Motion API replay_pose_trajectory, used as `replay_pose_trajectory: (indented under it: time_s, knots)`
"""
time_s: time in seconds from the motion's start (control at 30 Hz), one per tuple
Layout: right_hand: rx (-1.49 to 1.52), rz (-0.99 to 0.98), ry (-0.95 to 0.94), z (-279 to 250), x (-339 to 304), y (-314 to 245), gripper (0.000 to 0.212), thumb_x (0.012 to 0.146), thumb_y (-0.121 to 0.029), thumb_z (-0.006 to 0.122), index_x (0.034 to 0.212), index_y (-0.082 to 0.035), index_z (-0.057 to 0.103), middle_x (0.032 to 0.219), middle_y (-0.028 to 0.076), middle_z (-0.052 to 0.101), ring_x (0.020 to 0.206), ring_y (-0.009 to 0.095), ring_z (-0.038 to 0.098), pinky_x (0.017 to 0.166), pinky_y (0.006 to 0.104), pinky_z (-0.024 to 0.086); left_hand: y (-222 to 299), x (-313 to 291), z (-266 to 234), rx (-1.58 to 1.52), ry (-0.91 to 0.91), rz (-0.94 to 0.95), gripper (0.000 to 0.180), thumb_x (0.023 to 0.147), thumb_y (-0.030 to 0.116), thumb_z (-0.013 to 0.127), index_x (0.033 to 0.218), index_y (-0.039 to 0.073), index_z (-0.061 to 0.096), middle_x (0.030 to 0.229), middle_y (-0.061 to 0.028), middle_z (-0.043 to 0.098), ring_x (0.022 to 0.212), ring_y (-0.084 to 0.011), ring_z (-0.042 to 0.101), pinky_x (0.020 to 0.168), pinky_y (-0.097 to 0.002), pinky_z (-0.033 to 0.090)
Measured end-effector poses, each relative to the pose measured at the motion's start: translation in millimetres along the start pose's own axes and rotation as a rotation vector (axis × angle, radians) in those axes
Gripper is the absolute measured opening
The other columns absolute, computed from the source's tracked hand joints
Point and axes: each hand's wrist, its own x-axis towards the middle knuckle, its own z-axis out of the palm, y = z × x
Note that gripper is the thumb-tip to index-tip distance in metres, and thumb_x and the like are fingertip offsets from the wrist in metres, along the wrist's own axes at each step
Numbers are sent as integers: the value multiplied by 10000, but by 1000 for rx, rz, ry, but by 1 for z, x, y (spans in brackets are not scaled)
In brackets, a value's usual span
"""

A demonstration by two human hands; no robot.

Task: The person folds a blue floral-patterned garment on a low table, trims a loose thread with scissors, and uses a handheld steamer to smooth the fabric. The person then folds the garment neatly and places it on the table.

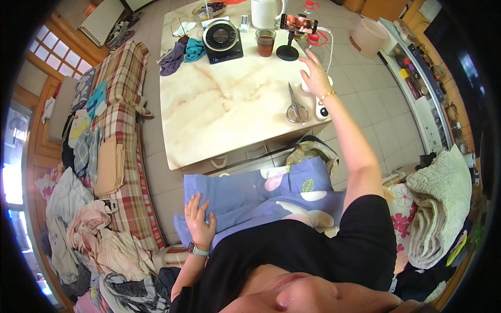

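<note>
A blue cloth (pixel 250 190) with white shapes and a green leaf print lies folded across my lap. My left hand (pixel 199 221) rests flat on its left part, fingers spread, with a watch on the wrist. My right arm reaches out over the table's right edge. At its end my right hand (pixel 316 77) is raised with fingers stretched apart, holding nothing I can see. Just beyond its fingertips a phone (pixel 298 24) stands on a black round-based holder (pixel 287 52). Metal scissors (pixel 297 110) lie on the tabletop left of my right wrist. Below that wrist sits a small white object with a dark round spot (pixel 323 111).
The marble-patterned table (pixel 209 115) carries a glass of dark drink (pixel 265 44), a black cooker-like device (pixel 223 44), a white kettle (pixel 265 13) and crumpled cloths (pixel 173 58). On the left, clothes lie over a plaid sofa (pixel 121 125). A rolled quilt (pixel 441 203) is at the right.
</note>
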Motion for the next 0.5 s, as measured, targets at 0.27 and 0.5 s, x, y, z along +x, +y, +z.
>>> replay_pose_trajectory:
  time_s: [0.27,0.5]
  knots:
    - [-145,39,266,55,103,25,327,841,-58,687,1167,-84,678,1572,184,393,1262,353,579,976,446,543,-11,29,8,6,-29,5,392,755,18,631,1143,52,679,1411,-196,576,1336,-432,497,1151,-536,335]
    - [-151,104,298,65,115,29,301,851,-64,671,1147,-119,656,1601,144,367,1196,345,621,876,442,570,-15,26,13,4,-40,10,388,752,54,644,1137,70,681,1394,-184,588,1332,-411,508,1146,-548,333]
